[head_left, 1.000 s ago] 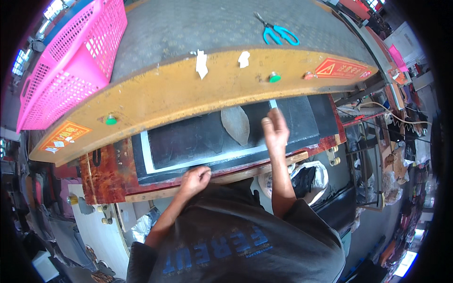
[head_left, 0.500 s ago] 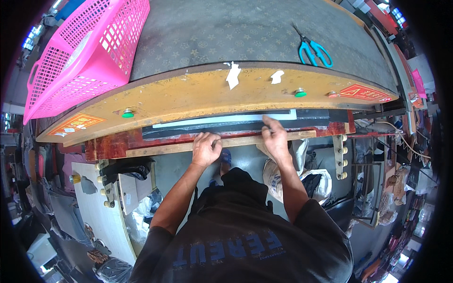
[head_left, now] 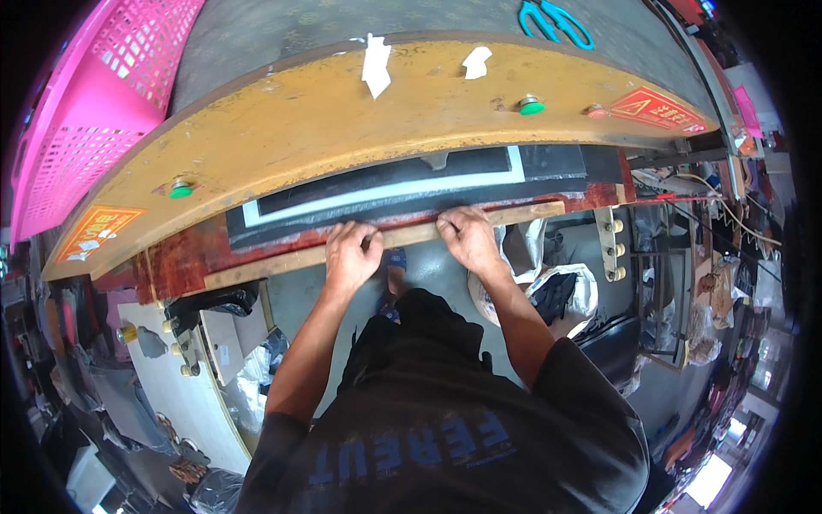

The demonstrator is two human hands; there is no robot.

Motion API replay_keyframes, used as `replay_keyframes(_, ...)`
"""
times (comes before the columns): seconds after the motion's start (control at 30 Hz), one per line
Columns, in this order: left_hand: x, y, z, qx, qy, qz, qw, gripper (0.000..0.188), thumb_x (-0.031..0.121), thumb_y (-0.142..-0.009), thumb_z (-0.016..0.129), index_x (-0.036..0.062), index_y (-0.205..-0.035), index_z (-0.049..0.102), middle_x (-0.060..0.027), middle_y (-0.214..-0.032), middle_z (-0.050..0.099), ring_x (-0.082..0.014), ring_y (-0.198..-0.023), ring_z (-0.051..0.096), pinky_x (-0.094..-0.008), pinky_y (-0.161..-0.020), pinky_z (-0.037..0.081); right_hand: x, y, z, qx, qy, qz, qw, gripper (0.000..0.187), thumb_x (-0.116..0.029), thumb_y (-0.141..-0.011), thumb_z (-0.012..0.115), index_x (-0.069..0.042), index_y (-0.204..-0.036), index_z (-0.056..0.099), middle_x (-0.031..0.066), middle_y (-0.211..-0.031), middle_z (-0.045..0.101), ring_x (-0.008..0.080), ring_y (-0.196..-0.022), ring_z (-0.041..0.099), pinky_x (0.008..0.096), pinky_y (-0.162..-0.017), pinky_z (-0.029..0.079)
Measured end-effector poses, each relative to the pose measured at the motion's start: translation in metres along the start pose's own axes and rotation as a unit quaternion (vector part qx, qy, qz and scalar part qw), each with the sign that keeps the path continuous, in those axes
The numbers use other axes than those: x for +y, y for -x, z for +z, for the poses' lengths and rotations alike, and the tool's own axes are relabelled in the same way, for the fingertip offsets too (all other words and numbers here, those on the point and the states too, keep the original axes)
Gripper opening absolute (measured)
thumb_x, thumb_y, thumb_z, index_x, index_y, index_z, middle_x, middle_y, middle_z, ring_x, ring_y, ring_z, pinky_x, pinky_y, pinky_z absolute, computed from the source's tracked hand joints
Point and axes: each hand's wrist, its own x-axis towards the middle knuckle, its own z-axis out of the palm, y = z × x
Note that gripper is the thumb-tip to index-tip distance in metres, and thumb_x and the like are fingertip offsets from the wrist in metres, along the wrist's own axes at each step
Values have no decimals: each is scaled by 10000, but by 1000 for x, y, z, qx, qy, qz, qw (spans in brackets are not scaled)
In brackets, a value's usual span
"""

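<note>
My left hand (head_left: pixel 353 250) curls its fingers over a wooden strip (head_left: pixel 282 264) along the near edge of a red board (head_left: pixel 175 270). To its right, my right hand (head_left: pixel 469 236) grips the same strip, its fingers bent over the top. On the board, just past my fingers, lie a black sheet (head_left: pixel 548 187) and a white frame-shaped strip (head_left: pixel 377 200) with a dark panel (head_left: pixel 342 184) inside it. Their far part is hidden beneath the yellow beam (head_left: pixel 325 120) of a machine.
Green buttons (head_left: pixel 531 106) and a red warning label (head_left: pixel 655 111) are on the beam. A pink basket (head_left: pixel 103 128) and blue-handled scissors (head_left: pixel 556 24) rest on the machine top. Below right stands a white sack (head_left: pixel 582 300); a pale board (head_left: pixel 184 377) is at lower left.
My right hand has moved from the white strip back onto the wooden strip. More of the black sheet and white frame shows below the beam, and the view has shifted.
</note>
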Motion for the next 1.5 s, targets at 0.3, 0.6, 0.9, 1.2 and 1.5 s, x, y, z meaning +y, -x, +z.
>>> replay_keyframes(0.3, 42, 52, -5, -108, -36, -39, 993, 336, 356, -1022, 656, 72, -853, 719, -137, -834, 709, -399, -808, 701, -515, -755, 552, -25, -13, -2, 100, 53, 111, 987, 744, -393, -831, 856, -85, -1468, 627, 337, -1532, 490, 499, -1408, 474, 543, -1181, 410)
replay_keyframes(0.6, 55, 130, -1, -100, 91, -69, 988, 323, 222, -975, 728, 41, -728, 624, -165, -674, 618, -388, -599, 623, -478, -575, 482, -17, 53, -29, 10, 8, 5, 1000, 625, -188, -690, 887, -113, -1299, 766, 231, -1594, 480, 441, -1452, 481, 508, -1180, 444)
replay_keyframes(0.9, 61, 179, -1, -146, 116, -74, 980, 289, 233, -980, 724, 51, -765, 658, -157, -699, 653, -387, -631, 645, -486, -591, 500, 6, 111, -82, 83, 92, 24, 992, 527, -179, -676, 845, -68, -1188, 797, 147, -1441, 642, 411, -1324, 573, 504, -1143, 475)
replay_keyframes(1.2, 60, 156, -4, -166, 98, -76, 978, 326, 235, -988, 714, 37, -745, 625, -165, -701, 644, -405, -640, 638, -490, -599, 494, 12, 102, -41, 101, 152, 79, 980, 563, -250, -711, 860, -136, -1256, 772, 126, -1522, 569, 494, -1405, 451, 571, -1206, 386)
replay_keyframes(1.5, 34, 83, -16, -152, 148, -84, 974, 221, 238, -1009, 702, 29, -949, 745, -182, -813, 721, -337, -681, 714, -430, -635, 539, 25, 40, -84, 223, -29, 155, 962, 519, -204, -930, 767, 14, -1392, 673, 267, -1374, 680, 375, -1265, 681, 443, -1125, 504)
